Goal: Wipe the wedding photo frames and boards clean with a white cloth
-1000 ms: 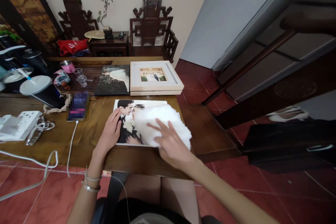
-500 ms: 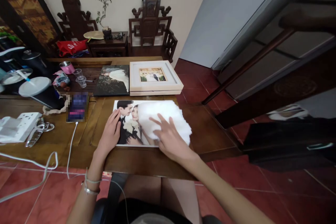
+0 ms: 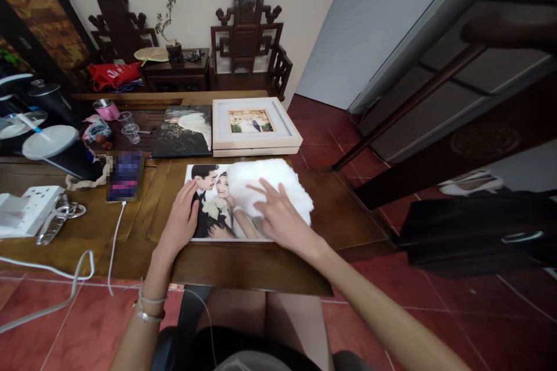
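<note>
A large wedding photo print (image 3: 213, 208) lies flat on the wooden table (image 3: 243, 266) in front of me. My left hand (image 3: 180, 223) rests flat on its left edge, fingers stretched out. My right hand (image 3: 278, 217) presses a fluffy white cloth (image 3: 270, 185) onto the right half of the print, fingers spread over the cloth. The cloth hides that side of the picture.
Behind the print lie a dark photo canvas (image 3: 185, 130) and a white framed picture (image 3: 255, 124). To the left are a phone (image 3: 125, 177) with a cable, a white power strip (image 3: 26, 208), cups and a pot. Carved chairs stand at the wall.
My right hand has slid the white cloth up and away from the print's near right corner. The left hand has stayed on the left edge. The view has shifted slightly.
</note>
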`<state>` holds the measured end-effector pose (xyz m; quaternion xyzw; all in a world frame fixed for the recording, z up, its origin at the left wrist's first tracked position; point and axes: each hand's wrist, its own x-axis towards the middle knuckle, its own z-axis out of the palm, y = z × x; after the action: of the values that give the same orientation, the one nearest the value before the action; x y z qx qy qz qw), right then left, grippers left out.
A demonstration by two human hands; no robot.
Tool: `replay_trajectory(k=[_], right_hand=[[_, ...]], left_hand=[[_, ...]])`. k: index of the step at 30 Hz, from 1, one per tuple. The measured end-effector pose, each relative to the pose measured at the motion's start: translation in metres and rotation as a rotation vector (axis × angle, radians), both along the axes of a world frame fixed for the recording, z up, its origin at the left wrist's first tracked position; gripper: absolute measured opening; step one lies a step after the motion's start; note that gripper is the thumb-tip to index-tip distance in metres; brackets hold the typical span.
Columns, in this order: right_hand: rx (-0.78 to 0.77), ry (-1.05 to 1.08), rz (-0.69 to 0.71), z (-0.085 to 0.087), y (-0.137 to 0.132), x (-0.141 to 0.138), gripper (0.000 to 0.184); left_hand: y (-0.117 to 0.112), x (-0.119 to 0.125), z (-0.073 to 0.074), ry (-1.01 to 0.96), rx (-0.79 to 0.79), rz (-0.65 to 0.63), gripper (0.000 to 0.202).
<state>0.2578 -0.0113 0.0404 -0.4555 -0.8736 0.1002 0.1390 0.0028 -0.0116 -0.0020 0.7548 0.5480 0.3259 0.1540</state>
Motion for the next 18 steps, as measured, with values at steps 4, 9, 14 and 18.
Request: replay_trajectory(k=[4, 9, 14, 18], right_hand=[[-0.004, -0.035, -0.032, -0.002, 0.037, -0.004, 0.04], [0.006, 0.016, 0.009, -0.012, 0.002, -0.002, 0.03], [0.079, 0.059, 0.095, -0.011, -0.063, 0.006, 0.031], [0.059, 0.064, 0.062, 0.002, -0.059, 0.005, 0.033]], left_hand=[[0.001, -0.001, -0.001, -0.007, 0.006, 0.004, 0.044], [0.001, 0.001, 0.001, -0.011, 0.012, 0.008, 0.044], [0.001, 0.001, 0.003, 0.015, 0.011, -0.008, 0.045], [0.002, -0.001, 0.001, 0.012, 0.009, -0.024, 0.045]])
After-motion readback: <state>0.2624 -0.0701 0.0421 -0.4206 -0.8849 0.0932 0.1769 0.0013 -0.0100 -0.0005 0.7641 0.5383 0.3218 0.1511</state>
